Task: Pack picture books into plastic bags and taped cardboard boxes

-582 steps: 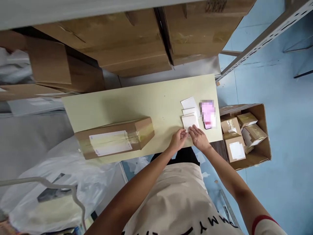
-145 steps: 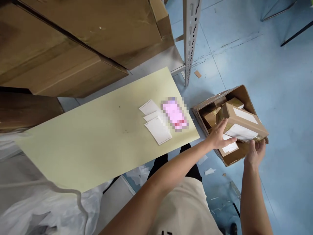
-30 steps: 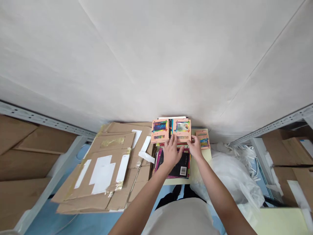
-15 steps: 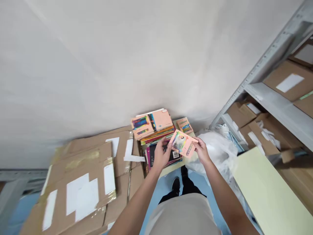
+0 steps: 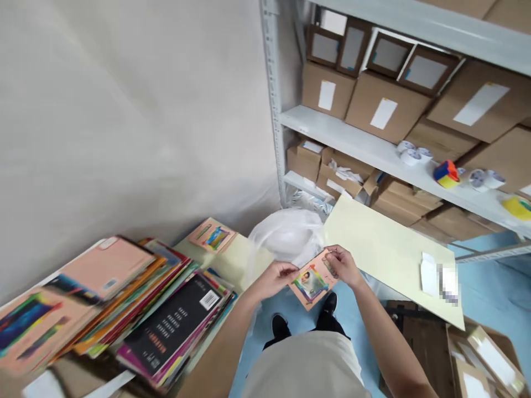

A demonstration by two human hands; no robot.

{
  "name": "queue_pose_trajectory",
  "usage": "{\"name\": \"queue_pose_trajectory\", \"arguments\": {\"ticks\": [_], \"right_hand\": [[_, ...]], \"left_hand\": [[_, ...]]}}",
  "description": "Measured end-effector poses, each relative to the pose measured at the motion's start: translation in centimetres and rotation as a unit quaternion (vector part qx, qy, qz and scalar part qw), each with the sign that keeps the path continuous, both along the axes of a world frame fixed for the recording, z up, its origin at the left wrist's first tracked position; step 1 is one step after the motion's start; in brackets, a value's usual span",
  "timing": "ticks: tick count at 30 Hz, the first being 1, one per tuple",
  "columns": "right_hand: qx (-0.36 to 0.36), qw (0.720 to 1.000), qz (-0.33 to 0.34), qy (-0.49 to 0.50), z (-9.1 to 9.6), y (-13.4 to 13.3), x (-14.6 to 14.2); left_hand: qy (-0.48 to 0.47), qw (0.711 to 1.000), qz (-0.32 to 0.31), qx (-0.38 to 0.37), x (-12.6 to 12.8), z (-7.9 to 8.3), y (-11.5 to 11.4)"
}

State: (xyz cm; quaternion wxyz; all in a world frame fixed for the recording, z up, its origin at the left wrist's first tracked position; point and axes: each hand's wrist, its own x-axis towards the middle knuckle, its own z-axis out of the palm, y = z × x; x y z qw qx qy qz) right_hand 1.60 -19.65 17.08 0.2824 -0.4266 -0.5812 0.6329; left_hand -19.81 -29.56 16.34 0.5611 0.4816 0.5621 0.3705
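- left hand (image 5: 274,279) has its fingers pinching a pink booklet (image 5: 311,284)
- right hand (image 5: 345,266) fingers pinching the other side
- stacked books (image 5: 169,327) sitting off to the left

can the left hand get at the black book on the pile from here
Probably yes: the black book lies on top with nothing over it, but the left hand must first release the pink book.

Big pale wall (image 5: 166,110) rising on the left, folks, grey metal shelves (image 5: 344,130) right up beside it, a pale yellow table (image 5: 385,237) in front, blue floor (image 5: 302,318) below, soft light over everything!
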Motion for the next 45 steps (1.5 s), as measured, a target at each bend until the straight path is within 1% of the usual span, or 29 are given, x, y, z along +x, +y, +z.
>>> {"name": "queue_pose_trajectory", "arguments": {"ticks": [3, 5, 7, 11, 14, 16, 18, 20, 22, 25, 28, 30, 35, 40, 42, 45], "right_hand": [[-0.005, 1.0, -0.022, -0.011, -0.1, 1.7, 4.0], [-0.006, 0.999, -0.044, -0.016, -0.4, 3.1, 6.8], [-0.012, 0.997, -0.081, -0.007, -0.8, 4.7, 9.9], [-0.052, 0.984, -0.161, 0.063, -1.4, 8.3, 15.8], [-0.088, 0.969, -0.206, 0.108, -1.4, 10.4, 19.2], [-0.102, 0.961, -0.221, 0.128, -1.4, 11.3, 20.8], [-0.109, 0.96, -0.215, 0.141, -1.4, 11.8, 22.0], [-0.114, 0.962, -0.202, 0.148, -1.6, 12.2, 22.9], [-0.117, 0.961, -0.202, 0.149, -1.9, 12.4, 23.4], [-0.114, 0.955, -0.229, 0.15, -2.3, 12.7, 23.7], [-0.11, 0.947, -0.257, 0.155, -2.6, 13.1, 23.7], [-0.109, 0.944, -0.27, 0.155, -2.6, 13.3, 23.7], [-0.103, 0.939, -0.291, 0.15, -2.2, 13.8, 23.3], [-0.07, 0.929, -0.337, 0.136, -1.8, 15.3, 22.1], [-0.061, 0.919, -0.368, 0.125, -1.6, 16.1, 21.8], [-0.061, 0.908, -0.399, 0.11, -1.4, 17.2, 21.7]], "left_hand": [[0.027, 0.997, -0.067, -0.006, 3.6, -0.2, 2.8], [0.037, 0.995, -0.087, -0.007, 6.2, -0.4, 4.8], [0.03, 0.995, -0.091, -0.002, 9.0, -0.6, 6.9], [-0.005, 0.998, -0.06, 0.004, 14.5, -1.1, 11.0], [-0.023, 0.999, -0.024, -0.004, 18.0, -1.4, 13.8], [-0.033, 0.999, 0.005, -0.016, 19.9, -1.6, 15.4], [-0.039, 0.998, 0.04, -0.029, 21.7, -1.7, 16.7], [-0.05, 0.995, 0.076, -0.041, 23.3, -1.9, 17.6], [-0.066, 0.991, 0.101, -0.052, 24.6, -2.1, 18.1], [-0.086, 0.988, 0.108, -0.067, 25.5, -2.6, 18.5], [-0.108, 0.985, 0.102, -0.083, 25.5, -2.9, 18.9], [-0.116, 0.985, 0.091, -0.087, 25.1, -3.1, 19.3], [-0.118, 0.99, 0.036, -0.068, 24.2, -3.5, 21.3], [-0.132, 0.99, 0.012, -0.04, 22.9, -3.7, 23.4], [-0.136, 0.99, 0.0, -0.047, 22.3, -3.8, 23.9], [-0.147, 0.986, -0.013, -0.083, 21.6, -3.9, 24.1]]}}
